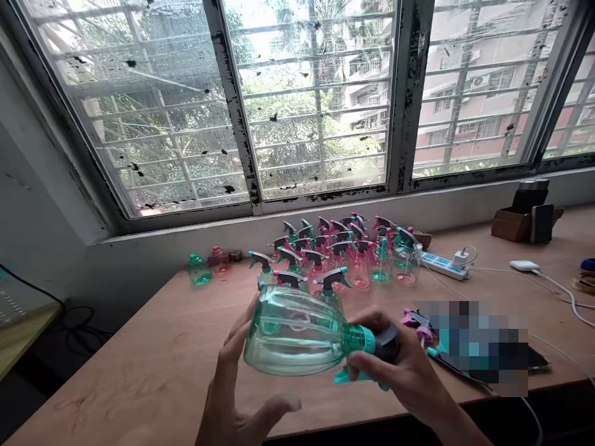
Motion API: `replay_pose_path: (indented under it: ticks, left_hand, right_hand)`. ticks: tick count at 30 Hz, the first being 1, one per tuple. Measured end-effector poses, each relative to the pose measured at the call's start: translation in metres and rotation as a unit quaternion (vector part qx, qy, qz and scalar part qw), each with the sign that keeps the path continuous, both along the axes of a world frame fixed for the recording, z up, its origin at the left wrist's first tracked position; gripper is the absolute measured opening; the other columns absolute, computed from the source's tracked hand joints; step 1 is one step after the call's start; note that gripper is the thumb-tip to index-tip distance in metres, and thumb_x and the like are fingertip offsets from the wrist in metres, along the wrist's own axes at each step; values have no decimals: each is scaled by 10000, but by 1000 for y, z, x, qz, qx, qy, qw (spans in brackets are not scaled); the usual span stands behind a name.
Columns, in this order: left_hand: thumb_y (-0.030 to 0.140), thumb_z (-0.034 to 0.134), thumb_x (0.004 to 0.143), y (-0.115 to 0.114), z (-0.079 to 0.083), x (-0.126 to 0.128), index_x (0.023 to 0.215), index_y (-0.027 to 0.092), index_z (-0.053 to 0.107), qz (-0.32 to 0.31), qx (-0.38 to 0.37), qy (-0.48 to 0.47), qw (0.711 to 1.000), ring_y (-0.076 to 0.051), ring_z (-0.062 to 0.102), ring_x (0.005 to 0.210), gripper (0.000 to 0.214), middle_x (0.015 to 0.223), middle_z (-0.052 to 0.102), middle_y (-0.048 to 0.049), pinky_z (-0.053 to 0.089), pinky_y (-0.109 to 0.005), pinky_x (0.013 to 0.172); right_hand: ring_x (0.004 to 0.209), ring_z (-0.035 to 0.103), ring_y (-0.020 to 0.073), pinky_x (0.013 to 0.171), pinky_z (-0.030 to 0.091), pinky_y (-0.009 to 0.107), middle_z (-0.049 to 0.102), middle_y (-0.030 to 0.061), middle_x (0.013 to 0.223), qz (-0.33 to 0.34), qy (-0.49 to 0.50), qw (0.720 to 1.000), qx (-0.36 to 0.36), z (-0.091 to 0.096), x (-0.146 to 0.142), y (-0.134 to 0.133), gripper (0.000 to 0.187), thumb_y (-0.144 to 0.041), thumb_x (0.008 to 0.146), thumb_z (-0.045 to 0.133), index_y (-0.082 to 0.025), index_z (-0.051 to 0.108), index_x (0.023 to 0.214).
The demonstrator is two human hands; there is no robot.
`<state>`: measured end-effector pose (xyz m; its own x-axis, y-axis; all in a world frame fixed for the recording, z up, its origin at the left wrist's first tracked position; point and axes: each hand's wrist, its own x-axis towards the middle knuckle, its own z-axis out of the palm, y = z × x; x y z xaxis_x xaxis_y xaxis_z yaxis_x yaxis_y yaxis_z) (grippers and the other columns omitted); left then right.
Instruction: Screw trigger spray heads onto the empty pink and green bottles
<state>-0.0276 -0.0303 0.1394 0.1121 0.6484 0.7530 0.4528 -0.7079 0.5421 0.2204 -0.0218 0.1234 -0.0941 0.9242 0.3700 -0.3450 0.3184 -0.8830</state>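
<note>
A clear green spray bottle [297,337] lies on its side in the air above the table, its base to the left. My right hand [395,365] is closed around its black and teal spray head [385,344], at the collar. My left hand [246,378] is open by the bottle's base, thumb apart and fingers partly hidden behind the bottle; whether they touch it I cannot tell. Just behind stands a group of upright spray bottles [360,272], green and pink, with black-topped trigger heads.
Loose spray heads [421,322] lie at the right near a pixelated patch and a dark flat device [537,359]. A power strip [444,265], a white adapter [524,266] and cables lie farther back. Two small bottles without triggers, green [199,271] and pink [219,261], stand at back left.
</note>
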Motion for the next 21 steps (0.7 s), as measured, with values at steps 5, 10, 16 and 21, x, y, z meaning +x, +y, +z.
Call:
replay_pose_path:
  ticks: [5, 10, 16, 21]
  left_hand:
    - [440, 707, 888, 5, -2, 3, 1308, 326, 564, 25, -31, -48, 998, -357, 480, 1413, 459, 1500, 546, -69, 480, -536, 1105]
    - [186, 685, 916, 10, 3, -1, 1423, 380, 487, 18, 73, 29, 997, -287, 451, 1431, 577, 1546, 478, -28, 447, -472, 1139]
    - [413, 769, 846, 8, 3, -3, 1384, 334, 505, -24, 24, -29, 999, -338, 443, 1438, 605, 1555, 477, -58, 482, -499, 1115]
    - [289, 698, 919, 9, 4, -5, 1421, 347, 509, -34, 61, -10, 998, -321, 419, 1452, 539, 1569, 455, -41, 475, -477, 1124]
  right_hand:
    - [614, 691, 167, 542, 554, 244, 728, -4, 755, -67, -70, 993, 61, 0, -2, -1, 292, -290, 757, 869, -231, 685, 976]
    - [501, 683, 167, 519, 546, 254, 718, -20, 561, 45, 9, 997, -54, 2, -2, 0, 346, -430, 801, 826, -213, 626, 983]
    - [567, 684, 172, 505, 538, 253, 729, -1, 716, -47, -52, 997, 15, 0, -8, -6, 321, -337, 730, 887, -225, 692, 958]
    - [565, 710, 184, 552, 569, 272, 723, -9, 634, 17, -7, 1000, -16, -2, -9, -2, 307, -391, 803, 828, -215, 662, 992]
